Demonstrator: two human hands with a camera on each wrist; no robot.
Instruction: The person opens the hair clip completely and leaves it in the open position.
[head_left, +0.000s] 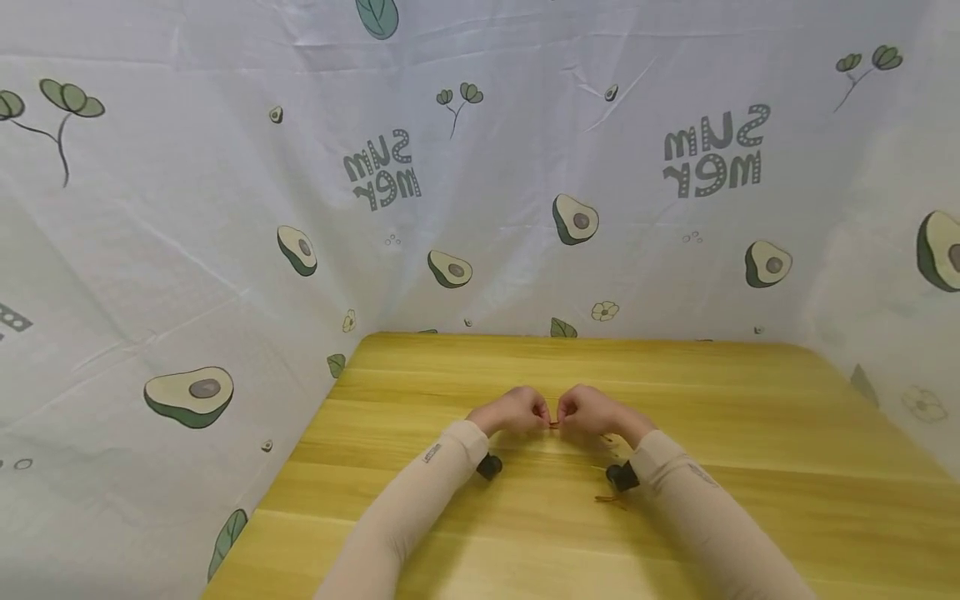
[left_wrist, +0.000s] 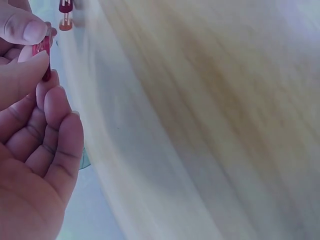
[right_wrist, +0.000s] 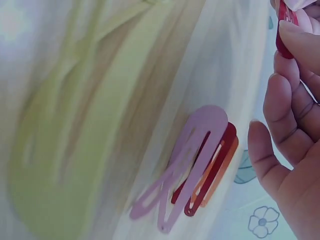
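Both hands meet over the table, thumbs and fingers pinching a small red snap hair clip (left_wrist: 46, 74) between them. My left hand (head_left: 517, 410) grips it from the left, its thumb pressed on the clip and the other fingers loosely curled. From the right, my right hand (head_left: 592, 410) holds the same clip (right_wrist: 284, 46) between thumb and index finger. Part of the clip is covered by the fingers. Beside the right hand, in the right wrist view, lie a pink hair clip (right_wrist: 212, 120), a dark red one (right_wrist: 218, 170) and an orange one (right_wrist: 229, 156).
A large yellow-green hair clip (right_wrist: 55, 200) is close to the right wrist camera, blurred. Orange-brown clips (head_left: 611, 499) lie near the right forearm on the wooden table (head_left: 525, 533). A white printed curtain (head_left: 510, 167) hangs behind and beside the table. Black cameras (head_left: 490, 466) sit under both wrists.
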